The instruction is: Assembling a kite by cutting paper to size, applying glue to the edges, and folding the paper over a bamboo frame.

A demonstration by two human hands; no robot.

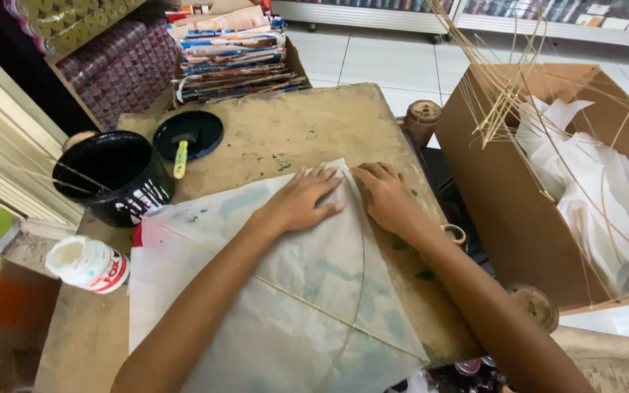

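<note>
White paper kite (278,291) lies flat on the bench (293,124), its top corner pointing away from the person, thin bamboo sticks crossing its face. Left hand (303,200) rests palm down on the paper near that top corner, fingers spread and flat, gripping nothing. Right hand (387,196) sits just beside it at the kite's upper right edge, fingers bent and pressing down on the paper rim; not closed around anything. Both forearms reach in from the lower edge, the left one crossing over the kite.

Left of the kite: a white glue bottle (87,263) lying on its side, a black pot (114,178), and a black lid (188,136) with a yellow-handled brush (180,158) resting in it. Stacked paper sheets (231,54) sit beyond the bench's far edge. To the right, a cardboard box (504,196) holds white paper and loose bamboo sticks (500,87).
</note>
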